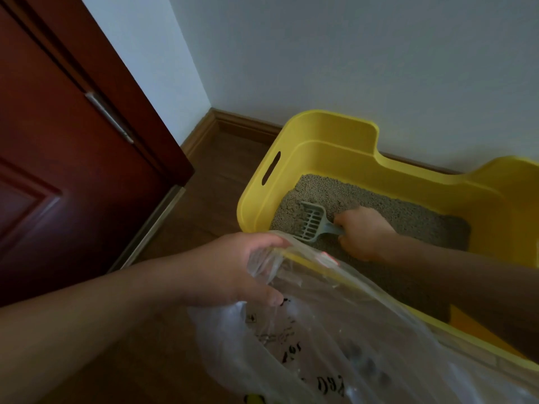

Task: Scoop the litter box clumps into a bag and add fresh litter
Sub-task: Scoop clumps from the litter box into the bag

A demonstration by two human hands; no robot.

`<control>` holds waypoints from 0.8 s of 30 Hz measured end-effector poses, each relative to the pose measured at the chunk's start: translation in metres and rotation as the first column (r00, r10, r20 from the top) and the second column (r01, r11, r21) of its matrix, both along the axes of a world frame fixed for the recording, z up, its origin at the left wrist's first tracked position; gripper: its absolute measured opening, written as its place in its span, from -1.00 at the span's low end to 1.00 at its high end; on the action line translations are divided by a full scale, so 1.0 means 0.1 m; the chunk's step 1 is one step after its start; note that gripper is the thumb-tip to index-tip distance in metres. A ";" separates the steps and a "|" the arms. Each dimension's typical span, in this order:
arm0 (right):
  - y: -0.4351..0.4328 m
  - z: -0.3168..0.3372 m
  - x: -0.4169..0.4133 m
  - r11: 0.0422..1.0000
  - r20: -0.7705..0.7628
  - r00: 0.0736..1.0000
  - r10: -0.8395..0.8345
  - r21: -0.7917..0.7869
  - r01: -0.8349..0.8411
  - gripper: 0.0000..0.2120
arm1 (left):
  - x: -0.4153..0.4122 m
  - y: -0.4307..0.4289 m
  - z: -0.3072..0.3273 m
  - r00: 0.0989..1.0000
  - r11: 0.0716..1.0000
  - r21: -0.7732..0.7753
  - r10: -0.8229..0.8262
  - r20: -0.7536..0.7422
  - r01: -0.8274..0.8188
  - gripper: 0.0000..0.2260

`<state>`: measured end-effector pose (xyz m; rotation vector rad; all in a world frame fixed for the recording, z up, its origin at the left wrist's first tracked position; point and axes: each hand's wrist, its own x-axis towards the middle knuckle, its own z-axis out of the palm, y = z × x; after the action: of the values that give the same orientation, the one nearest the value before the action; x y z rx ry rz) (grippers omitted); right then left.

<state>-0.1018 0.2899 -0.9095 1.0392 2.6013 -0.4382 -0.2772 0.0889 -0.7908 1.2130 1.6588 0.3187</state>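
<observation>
Gripping scoop in litter: right grip closed | left grip clutching bag rim

The floor under you is dark brown wood, running up to a wooden skirting board. A yellow litter box stands directly on it, just beyond your left fingers, with its far side near that skirting board.

Dim, soft-focus, wide-angle edge distortion
</observation>
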 end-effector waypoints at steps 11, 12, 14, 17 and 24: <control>0.04 -0.01 0.09 1.000 -0.091 0.996 -0.010 -0.023 0.008 -0.84 | 0.03 -0.01 0.01 0.999 0.999 -0.005 0.038 -0.013 -0.038 -0.21; 0.04 0.00 0.10 1.000 -0.099 0.995 -0.011 -0.029 0.008 -0.85 | 0.03 -0.01 0.02 0.999 0.999 -0.004 0.036 -0.023 -0.036 -0.22; 0.04 0.02 0.14 0.999 -0.118 0.993 -0.012 -0.031 0.008 -0.87 | 0.04 0.00 0.03 0.999 0.999 0.001 0.032 -0.028 -0.032 -0.21; 0.05 0.07 0.23 0.999 -0.140 0.990 -0.024 -0.031 0.020 -0.87 | 0.04 0.00 0.03 0.999 1.000 0.008 0.017 -0.029 -0.017 -0.17; 0.07 0.28 0.55 0.999 -0.127 0.991 -0.050 -0.001 0.050 -0.86 | 0.08 0.01 0.08 0.998 1.000 0.014 -0.020 -0.061 0.021 -0.18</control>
<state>-0.0469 0.2973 -0.8816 1.1134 2.6917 -0.5292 -0.2692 0.0899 -0.7832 1.2608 1.6974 0.2843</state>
